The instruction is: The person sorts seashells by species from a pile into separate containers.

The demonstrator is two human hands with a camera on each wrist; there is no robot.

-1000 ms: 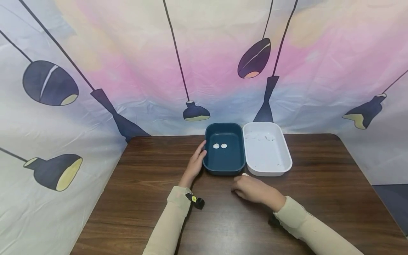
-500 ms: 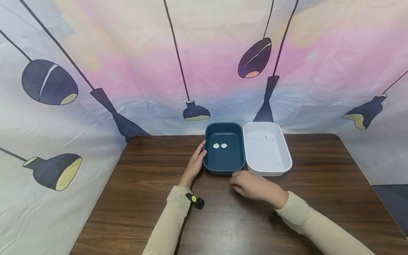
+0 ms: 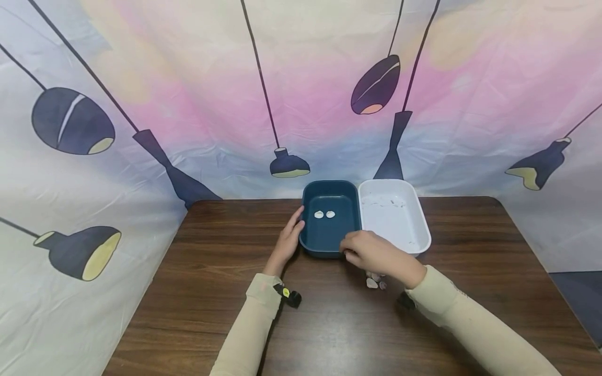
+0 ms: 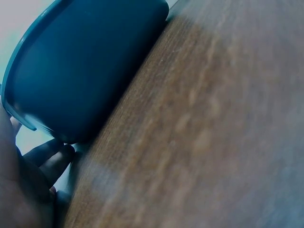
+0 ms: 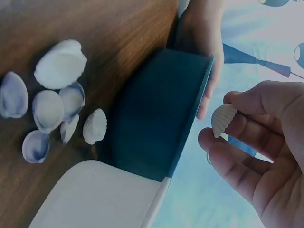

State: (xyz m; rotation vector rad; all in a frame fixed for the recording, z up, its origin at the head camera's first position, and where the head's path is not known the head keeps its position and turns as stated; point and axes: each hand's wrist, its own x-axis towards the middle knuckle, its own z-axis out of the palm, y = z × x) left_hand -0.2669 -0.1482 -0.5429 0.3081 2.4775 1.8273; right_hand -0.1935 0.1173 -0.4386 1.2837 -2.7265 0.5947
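My right hand (image 3: 373, 253) is over the near right corner of a dark blue tray (image 3: 329, 235). In the right wrist view it pinches a small ribbed seashell (image 5: 223, 119) between thumb and fingertips, above the tray's rim. My left hand (image 3: 284, 244) rests against the left side of that tray, its fingers extended along the wall. Two white shells, a left one (image 3: 319, 214) and a right one (image 3: 331, 214), lie side by side on the tray's floor. Several loose shells (image 5: 61, 66) are on the table under my right forearm, partly hidden in the head view.
A white tray (image 3: 394, 222) with some dark specks inside stands directly right of the blue one. Both trays are near the back edge of the brown wooden table (image 3: 211, 292). Behind it hangs a cloth (image 3: 211, 104) printed with lamps.
My right hand has risen from the tabletop in front of the trays to the blue tray's near rim, uncovering some loose shells. The left hand and trays have stayed in place.
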